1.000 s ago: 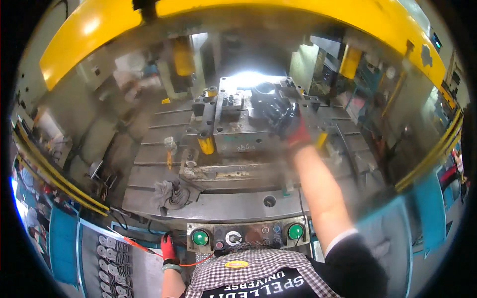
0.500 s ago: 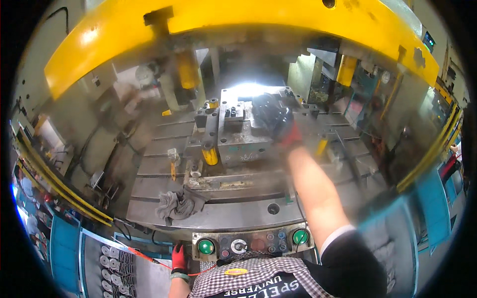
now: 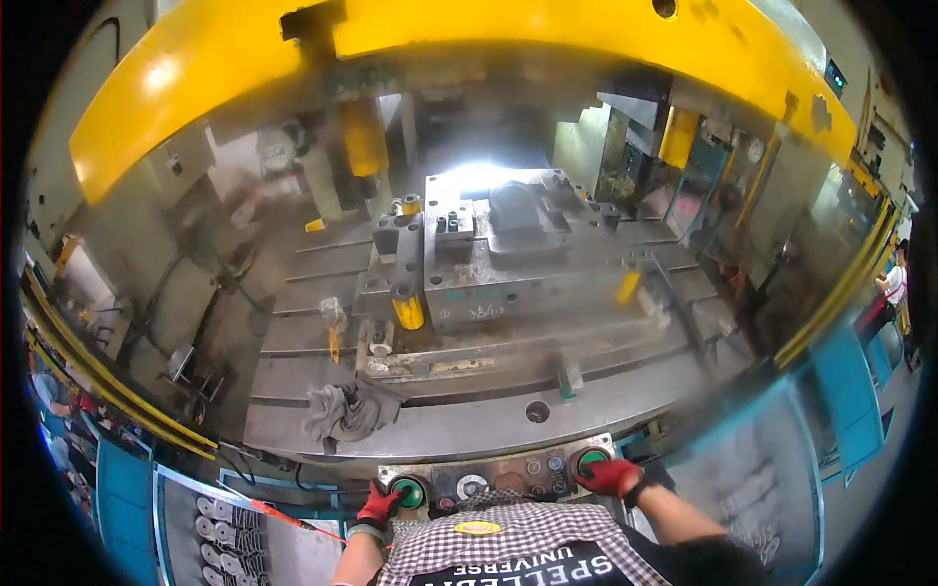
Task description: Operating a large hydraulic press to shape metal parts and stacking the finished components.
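Note:
My left hand, in a red glove, is at the left green push button of the control panel. Its fingers are apart, with the thumb side touching the button's rim. At the panel's other end my right hand, gloved in red with a dark cuff, reaches the right green push button with its fingers and covers part of it. Neither hand holds anything that I can see. Beyond the panel, a steel die block on the press bed carries a smooth, rounded dark grey form.
A yellow press beam spans the top. On the bed lie a grey rag and a brush with a yellow handle. Yellow posts stand by the die. Metal parts are stacked in a bin at lower left.
My right hand has come back from over the die to the right green button, uncovering the rounded form. My left hand has moved up from beside the panel onto the left button.

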A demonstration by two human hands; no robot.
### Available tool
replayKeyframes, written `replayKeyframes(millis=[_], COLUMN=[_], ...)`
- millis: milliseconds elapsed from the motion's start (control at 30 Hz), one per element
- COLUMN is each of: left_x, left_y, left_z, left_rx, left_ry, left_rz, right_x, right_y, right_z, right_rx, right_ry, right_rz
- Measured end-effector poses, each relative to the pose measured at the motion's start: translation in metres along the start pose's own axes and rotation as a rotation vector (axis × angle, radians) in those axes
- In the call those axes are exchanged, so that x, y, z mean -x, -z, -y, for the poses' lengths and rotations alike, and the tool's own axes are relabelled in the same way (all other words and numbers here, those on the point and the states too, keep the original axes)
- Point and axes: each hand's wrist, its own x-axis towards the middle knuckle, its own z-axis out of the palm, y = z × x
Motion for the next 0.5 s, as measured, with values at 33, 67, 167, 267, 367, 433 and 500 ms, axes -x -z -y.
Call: replayKeyframes(millis=[33,67,167,267,367,433,500], left_x=[-0.007,-0.02,-0.035,-0.03,-0.02,-0.013,-0.017], left_y=[0.005,0.011,0.016,0.006,0.005,0.002,0.004], left_z=[0.014,0.031,0.043,0.029,0.018,0.01,0.018], left_rx=[-0.045,-0.101,-0.22,-0.335,-0.406,-0.379,-0.355], left_ry=[-0.031,-0.061,-0.064,-0.132,-0.13,-0.14,-0.229], left_rz=[-0.039,-0.072,-0.104,-0.14,-0.174,-0.17,-0.183], right_x=[0.017,0.019,0.01,-0.01,-0.018,-0.017,-0.018], right_y=[-0.008,-0.033,-0.055,-0.072,-0.059,-0.057,-0.057], right_z=[-0.001,-0.011,-0.014,-0.022,-0.015,-0.013,-0.013], right_rx=[-0.079,-0.105,-0.102,-0.099,-0.091,-0.103,-0.106], right_ry=[0.029,0.018,-0.076,-0.1,-0.177,-0.175,-0.177], right_rz=[-0.101,-0.24,-0.126,-0.113,-0.04,-0.041,-0.047])
